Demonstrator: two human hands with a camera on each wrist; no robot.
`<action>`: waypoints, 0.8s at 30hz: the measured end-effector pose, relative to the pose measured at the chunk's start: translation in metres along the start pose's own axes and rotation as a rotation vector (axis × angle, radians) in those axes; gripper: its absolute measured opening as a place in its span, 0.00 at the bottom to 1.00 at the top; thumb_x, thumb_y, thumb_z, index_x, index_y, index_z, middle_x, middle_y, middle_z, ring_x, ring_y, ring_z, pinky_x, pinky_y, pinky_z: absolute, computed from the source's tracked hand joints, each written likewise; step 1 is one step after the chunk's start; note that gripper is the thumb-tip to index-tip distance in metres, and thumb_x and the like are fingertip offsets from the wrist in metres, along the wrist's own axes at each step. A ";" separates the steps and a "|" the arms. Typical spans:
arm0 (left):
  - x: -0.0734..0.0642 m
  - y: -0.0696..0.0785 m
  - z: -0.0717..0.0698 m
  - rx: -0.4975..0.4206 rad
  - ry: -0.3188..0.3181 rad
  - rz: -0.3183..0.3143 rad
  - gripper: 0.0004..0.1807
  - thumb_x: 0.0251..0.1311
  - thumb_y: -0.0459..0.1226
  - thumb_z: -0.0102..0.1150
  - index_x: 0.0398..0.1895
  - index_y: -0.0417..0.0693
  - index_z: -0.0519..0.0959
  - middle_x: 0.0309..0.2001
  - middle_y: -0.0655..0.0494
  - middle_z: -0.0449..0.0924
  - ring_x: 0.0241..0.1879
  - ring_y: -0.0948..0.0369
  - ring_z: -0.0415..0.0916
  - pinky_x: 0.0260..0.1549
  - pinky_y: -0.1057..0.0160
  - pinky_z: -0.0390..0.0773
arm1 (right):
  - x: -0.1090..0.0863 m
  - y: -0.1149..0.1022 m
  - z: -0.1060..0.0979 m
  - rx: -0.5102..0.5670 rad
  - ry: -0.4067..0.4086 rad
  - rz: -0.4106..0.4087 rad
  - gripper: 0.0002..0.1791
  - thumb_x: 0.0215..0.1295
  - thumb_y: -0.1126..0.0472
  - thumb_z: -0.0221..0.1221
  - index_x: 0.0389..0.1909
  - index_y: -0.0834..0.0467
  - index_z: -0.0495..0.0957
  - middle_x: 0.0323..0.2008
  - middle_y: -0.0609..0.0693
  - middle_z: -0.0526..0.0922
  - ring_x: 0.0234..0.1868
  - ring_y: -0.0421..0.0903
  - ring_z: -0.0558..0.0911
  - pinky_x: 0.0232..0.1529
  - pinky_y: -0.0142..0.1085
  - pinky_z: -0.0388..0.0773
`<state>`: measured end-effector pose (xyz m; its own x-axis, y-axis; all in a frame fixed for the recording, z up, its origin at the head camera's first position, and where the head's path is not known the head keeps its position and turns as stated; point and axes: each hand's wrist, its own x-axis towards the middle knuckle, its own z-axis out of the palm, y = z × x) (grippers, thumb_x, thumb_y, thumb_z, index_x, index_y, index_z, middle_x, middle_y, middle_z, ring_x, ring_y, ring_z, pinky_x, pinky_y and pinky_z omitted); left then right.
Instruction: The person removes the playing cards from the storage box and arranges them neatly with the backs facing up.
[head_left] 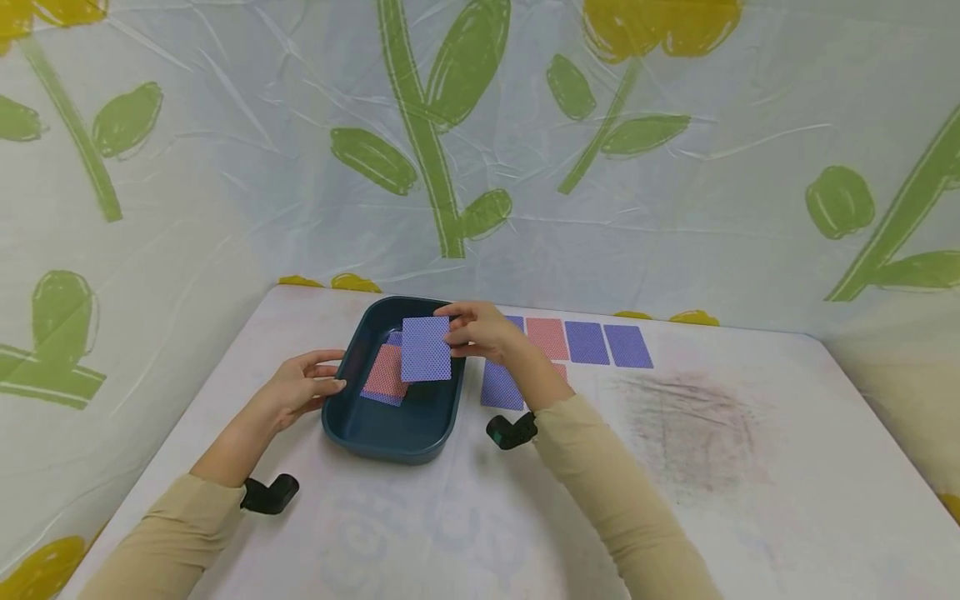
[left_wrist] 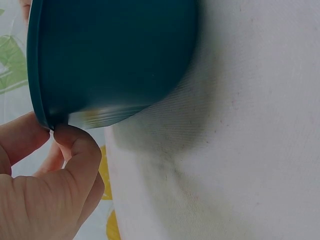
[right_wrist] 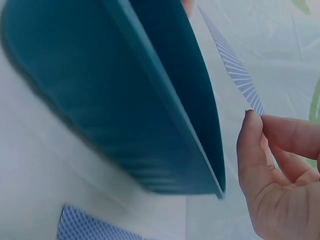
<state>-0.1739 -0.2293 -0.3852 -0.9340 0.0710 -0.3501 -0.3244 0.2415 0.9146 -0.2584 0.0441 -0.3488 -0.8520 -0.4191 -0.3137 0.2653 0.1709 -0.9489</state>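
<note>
A dark teal plastic basin (head_left: pixel 390 454) stands on the table, with red and blue patterned playing cards (head_left: pixel 386 371) lying inside it. At its left side my left hand (head_left: pixel 300 385) pinches the rim between thumb and fingers, as the left wrist view also shows (left_wrist: pixel 55 175). Over the basin's right part my right hand (head_left: pixel 480 329) pinches a blue-backed playing card (head_left: pixel 426 350) by its right edge. In the right wrist view that card (right_wrist: pixel 235 65) appears nearly edge-on, above the rim. The cards' faces are hidden.
Right of the basin, blue cards (head_left: pixel 628 346) and red cards (head_left: pixel 546 337) lie face down in rows, some partly covered by my right arm. A dark smudge (head_left: pixel 697 433) marks the white tabletop. Behind it hangs a flower-patterned sheet (head_left: pixel 300 200).
</note>
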 end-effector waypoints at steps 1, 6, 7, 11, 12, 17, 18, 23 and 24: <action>0.000 0.000 0.000 -0.003 0.000 0.002 0.33 0.61 0.29 0.55 0.69 0.38 0.56 0.59 0.36 0.61 0.43 0.58 0.70 0.42 0.65 0.75 | -0.001 0.000 -0.002 -0.004 0.004 -0.002 0.26 0.59 0.78 0.54 0.59 0.63 0.70 0.30 0.50 0.68 0.30 0.43 0.75 0.31 0.32 0.78; 0.001 0.001 0.000 -0.005 -0.004 0.001 0.33 0.61 0.29 0.55 0.69 0.38 0.56 0.59 0.36 0.60 0.41 0.60 0.71 0.41 0.65 0.76 | -0.009 0.002 -0.014 -0.014 0.012 -0.009 0.26 0.58 0.78 0.54 0.60 0.63 0.70 0.31 0.50 0.68 0.32 0.44 0.75 0.43 0.42 0.78; 0.001 0.001 0.000 -0.005 -0.004 0.000 0.33 0.61 0.29 0.55 0.69 0.38 0.56 0.59 0.36 0.60 0.41 0.60 0.71 0.41 0.66 0.76 | -0.011 0.003 -0.016 -0.012 0.012 -0.009 0.27 0.58 0.78 0.53 0.60 0.63 0.69 0.31 0.51 0.68 0.32 0.44 0.75 0.45 0.44 0.77; 0.001 0.001 0.000 -0.007 -0.001 -0.004 0.33 0.61 0.29 0.55 0.69 0.38 0.56 0.58 0.37 0.60 0.41 0.60 0.71 0.40 0.66 0.75 | -0.016 0.004 -0.023 -0.015 0.008 -0.011 0.27 0.59 0.78 0.53 0.60 0.63 0.69 0.32 0.51 0.69 0.33 0.44 0.74 0.51 0.49 0.73; 0.001 0.001 0.000 -0.007 0.000 -0.004 0.33 0.61 0.29 0.55 0.69 0.38 0.56 0.58 0.37 0.60 0.42 0.59 0.71 0.40 0.66 0.75 | -0.018 0.004 -0.025 -0.022 0.008 -0.014 0.27 0.59 0.77 0.53 0.61 0.63 0.68 0.32 0.51 0.69 0.33 0.44 0.74 0.51 0.48 0.73; 0.001 0.001 0.001 -0.010 0.000 -0.002 0.33 0.61 0.28 0.55 0.69 0.38 0.56 0.58 0.36 0.61 0.42 0.60 0.71 0.41 0.66 0.76 | -0.025 0.005 -0.033 -0.027 0.003 -0.031 0.27 0.59 0.77 0.53 0.61 0.64 0.67 0.32 0.50 0.68 0.34 0.44 0.74 0.51 0.48 0.72; 0.001 0.001 0.001 -0.009 0.000 -0.002 0.33 0.61 0.28 0.55 0.69 0.37 0.56 0.58 0.36 0.61 0.42 0.60 0.71 0.41 0.66 0.76 | -0.027 0.005 -0.035 -0.028 0.003 -0.034 0.27 0.59 0.77 0.53 0.61 0.64 0.67 0.31 0.50 0.68 0.34 0.44 0.74 0.52 0.49 0.72; 0.000 0.001 0.001 -0.013 -0.004 0.001 0.33 0.61 0.28 0.55 0.69 0.37 0.55 0.58 0.36 0.61 0.42 0.60 0.71 0.41 0.66 0.75 | -0.033 0.007 -0.044 -0.044 0.008 -0.048 0.27 0.59 0.76 0.53 0.61 0.65 0.67 0.31 0.50 0.68 0.34 0.45 0.74 0.51 0.47 0.73; 0.000 0.001 0.001 -0.014 -0.004 0.001 0.33 0.61 0.28 0.55 0.69 0.37 0.55 0.58 0.36 0.61 0.42 0.60 0.71 0.40 0.66 0.75 | -0.034 0.007 -0.046 -0.045 0.008 -0.052 0.26 0.60 0.76 0.53 0.61 0.65 0.67 0.31 0.51 0.68 0.34 0.45 0.74 0.50 0.46 0.74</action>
<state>-0.1742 -0.2284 -0.3845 -0.9336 0.0755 -0.3502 -0.3257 0.2283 0.9175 -0.2478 0.1008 -0.3435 -0.8678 -0.4216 -0.2632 0.1999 0.1887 -0.9615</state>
